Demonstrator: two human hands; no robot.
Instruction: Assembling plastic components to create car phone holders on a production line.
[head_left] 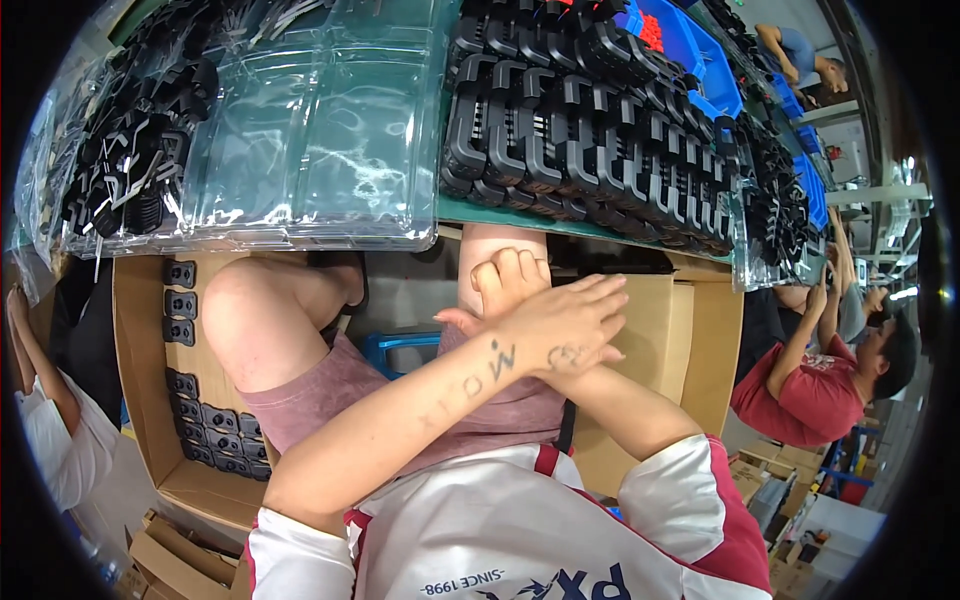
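Note:
My forearms cross over my lap. My left hand (580, 318) lies across my right wrist, its fingers stretched out to the right and holding nothing. Beneath it, my right hand (513, 283) rests on my bare leg with the fingers curled in and the thumb sticking out to the left; nothing shows in it. Beyond both hands is the table edge, where rows of black plastic frame-like parts (560, 130) are stacked on the right. To their left lies a clear plastic tray (320, 150) on the green tabletop.
Loose black parts with pale strips (150, 170) pile up at the far left. Blue bins (700, 60) stand at the back right. An open cardboard box (140, 380) with small black parts (215, 430) is at my left, another carton (640, 370) at my right. Co-workers sit on both sides.

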